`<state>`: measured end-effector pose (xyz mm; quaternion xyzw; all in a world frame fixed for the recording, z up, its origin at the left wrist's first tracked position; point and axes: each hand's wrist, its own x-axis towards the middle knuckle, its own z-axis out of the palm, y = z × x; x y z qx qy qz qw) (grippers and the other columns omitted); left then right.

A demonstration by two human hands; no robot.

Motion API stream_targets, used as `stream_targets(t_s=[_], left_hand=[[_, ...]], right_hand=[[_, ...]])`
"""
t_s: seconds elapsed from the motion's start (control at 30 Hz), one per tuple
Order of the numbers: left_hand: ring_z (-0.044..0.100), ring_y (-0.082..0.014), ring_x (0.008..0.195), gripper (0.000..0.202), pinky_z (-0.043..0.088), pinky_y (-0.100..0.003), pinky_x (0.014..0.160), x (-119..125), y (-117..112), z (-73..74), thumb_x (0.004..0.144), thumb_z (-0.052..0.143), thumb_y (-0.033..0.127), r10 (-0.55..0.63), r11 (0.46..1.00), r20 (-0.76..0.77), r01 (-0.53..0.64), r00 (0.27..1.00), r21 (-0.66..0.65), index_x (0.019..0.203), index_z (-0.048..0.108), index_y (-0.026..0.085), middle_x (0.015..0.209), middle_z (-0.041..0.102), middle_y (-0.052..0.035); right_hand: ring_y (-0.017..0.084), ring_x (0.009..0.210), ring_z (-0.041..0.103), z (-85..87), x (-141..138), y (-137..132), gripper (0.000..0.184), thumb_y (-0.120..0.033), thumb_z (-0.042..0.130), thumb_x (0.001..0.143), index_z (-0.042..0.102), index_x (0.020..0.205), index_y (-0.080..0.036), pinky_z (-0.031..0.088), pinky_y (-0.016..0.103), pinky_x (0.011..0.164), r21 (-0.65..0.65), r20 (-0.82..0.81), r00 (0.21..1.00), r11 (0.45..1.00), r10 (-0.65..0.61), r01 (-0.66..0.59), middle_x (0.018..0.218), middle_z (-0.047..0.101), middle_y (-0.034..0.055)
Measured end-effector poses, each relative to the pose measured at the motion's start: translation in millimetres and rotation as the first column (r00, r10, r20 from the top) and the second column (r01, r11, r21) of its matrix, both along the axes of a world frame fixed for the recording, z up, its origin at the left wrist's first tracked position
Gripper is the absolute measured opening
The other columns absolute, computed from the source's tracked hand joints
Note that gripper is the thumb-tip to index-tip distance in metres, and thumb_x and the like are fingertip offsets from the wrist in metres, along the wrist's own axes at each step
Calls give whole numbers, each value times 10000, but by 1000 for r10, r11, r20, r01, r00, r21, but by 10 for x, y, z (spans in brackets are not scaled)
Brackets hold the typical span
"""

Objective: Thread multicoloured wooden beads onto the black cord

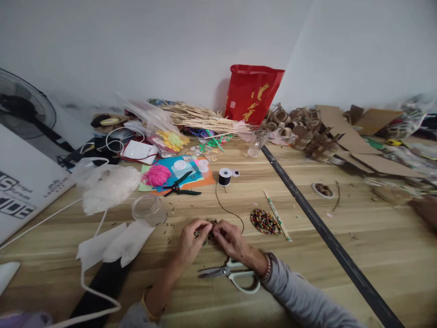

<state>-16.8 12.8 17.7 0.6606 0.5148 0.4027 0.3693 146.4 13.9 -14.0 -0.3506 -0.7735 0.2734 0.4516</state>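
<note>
A wooden table [317, 255] fills most of the view, and, taking the meeting hands as the clock's centre, a red bag [254, 93] stands at 1 o'clock near the wall, with a bundle of thin sticks [198, 116] beside it at 12. A clear plastic bag [109, 189] lies at 10. Scissors [225, 272] with pale handles rest at 5, just below the right hand [234, 240]. That hand meets the left hand [193, 237] at the fingertips; on both, the fingers bend in toward the thumb, but whether they pinch anything is hidden, so I cannot tell. Black-handled pruners [177, 186] lie at 11, overlapping coloured paper [201, 180]; pink yarn [157, 175] sits just beyond them. A coil of strung beads [265, 222] lies at 3, near the right hand. A spool [224, 176] stands just past 12, dark cord [225, 210] trailing from it toward the right hand. Smallest, a cluster of little beads [205, 242] lies at the centre, directly beneath both hands' fingertips and partly covered by them.
</note>
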Motion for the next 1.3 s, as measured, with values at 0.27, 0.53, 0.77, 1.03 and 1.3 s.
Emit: stream_targets(t_s=[0.27,0.53,0.77,1.03,1.3], left_hand=[[588,-170,640,225,447,-250,624,-61,-35,-24,785,551,324,0,1000,-64,-1,998,-24,648,640,170,632,654,-12],[568,-167,627,205,438,-250,620,-81,-37,-104,762,581,322,31,999,-41,-32,999,-34,629,634,176,619,642,-8],[563,-165,607,172,442,-240,585,-106,-39,-140,743,625,299,21,999,11,-20,1000,-28,624,652,178,600,638,-6],[545,-152,592,201,429,-232,580,-150,-41,-206,760,610,324,77,994,82,-70,994,-83,639,638,166,595,612,3],[516,-125,576,239,434,-221,598,-186,8,-151,724,641,351,222,968,361,-160,906,-195,593,586,160,555,562,26]], right_hand=[[133,585,525,-86,0,11,180,-284,470,935,578,838,-177,418,222,544,3,18,1000,1000,0,0,684,587,25],[136,593,543,-63,-2,15,171,-272,481,930,587,840,-173,441,226,553,17,40,999,1000,7,-7,691,601,31],[132,581,547,-104,-3,18,147,-250,494,922,598,850,-176,439,227,547,-20,62,998,1000,9,-8,699,606,28],[132,587,536,-100,-9,20,107,-238,534,892,612,873,-167,434,226,554,-8,50,998,999,45,-45,710,606,34],[112,531,497,-97,-19,6,35,-186,573,819,604,817,-171,403,208,510,-32,100,994,999,34,-31,652,575,1]])
